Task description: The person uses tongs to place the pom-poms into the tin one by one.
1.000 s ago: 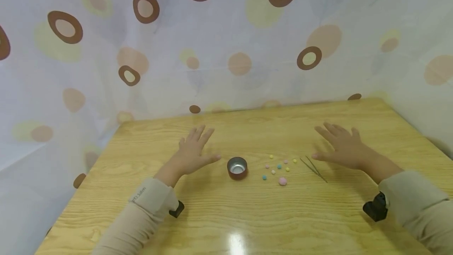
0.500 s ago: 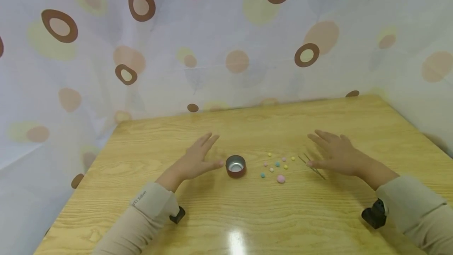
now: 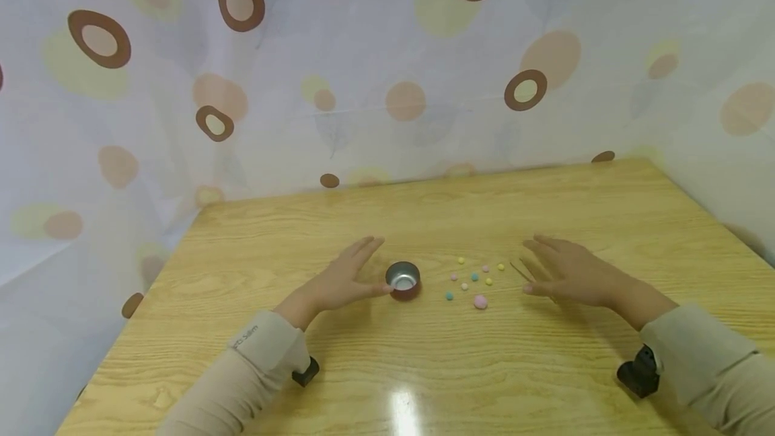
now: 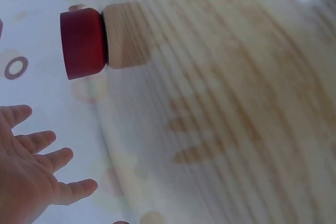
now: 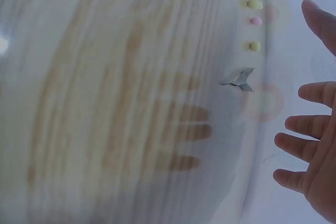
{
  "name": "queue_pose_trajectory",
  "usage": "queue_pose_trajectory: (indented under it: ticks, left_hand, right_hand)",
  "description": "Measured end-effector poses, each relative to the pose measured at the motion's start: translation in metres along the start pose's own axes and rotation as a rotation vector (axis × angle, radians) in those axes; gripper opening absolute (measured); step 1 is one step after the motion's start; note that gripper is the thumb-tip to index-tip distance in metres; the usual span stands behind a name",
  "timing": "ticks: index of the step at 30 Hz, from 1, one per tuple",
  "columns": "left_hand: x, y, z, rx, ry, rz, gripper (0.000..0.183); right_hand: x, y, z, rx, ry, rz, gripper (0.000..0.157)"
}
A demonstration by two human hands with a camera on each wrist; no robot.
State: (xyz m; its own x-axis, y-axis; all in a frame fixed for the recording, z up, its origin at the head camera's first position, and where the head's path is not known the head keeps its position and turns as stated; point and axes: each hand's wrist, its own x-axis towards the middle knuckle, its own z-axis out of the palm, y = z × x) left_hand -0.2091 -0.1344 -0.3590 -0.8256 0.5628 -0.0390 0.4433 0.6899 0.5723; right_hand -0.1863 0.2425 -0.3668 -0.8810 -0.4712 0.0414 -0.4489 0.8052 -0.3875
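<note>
My left hand (image 3: 339, 282) hovers over the table, fingers stretched out, its thumb tip close to the rim of a small red metal bowl (image 3: 403, 281). The left wrist view shows the bowl's red side (image 4: 84, 43) upright on the wood, apart from the spread fingers. My right hand (image 3: 581, 276) is held above a pair of metal tweezers (image 3: 521, 270), partly covering them in the head view. In the right wrist view the tweezers (image 5: 240, 80) lie below the straight fingers, with a gap between. Neither hand holds anything.
Several small pom-poms (image 3: 475, 277) in yellow, pink and blue lie between the bowl and the tweezers; a larger pink one (image 3: 480, 301) is nearest me. The wooden table (image 3: 363, 369) meets a dotted curtain (image 3: 375, 59) at the back and sides.
Both hands have moved lower and inward: the left toward the bowl, the right over the tweezers. The bowl, pom-poms and tweezers stay in place; the head view has shifted slightly.
</note>
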Motion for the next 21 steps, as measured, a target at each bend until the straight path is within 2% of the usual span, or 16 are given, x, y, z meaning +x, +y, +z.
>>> queue_pose_trajectory:
  ticks: [8,15,21]
  left_hand:
    - [0.003,0.0,0.008,-0.005,-0.033,0.02,0.085]
    - [0.006,0.002,0.01,-0.022,-0.06,0.046,0.086]
    - [0.007,0.001,0.014,-0.053,-0.077,0.045,0.086]
  right_hand:
    - [-0.001,0.001,0.005,0.06,-0.038,-0.006,0.077]
    - [-0.002,0.001,0.007,0.145,-0.052,0.027,0.077]
    - [0.0,0.002,0.008,0.162,-0.052,0.053,0.075]
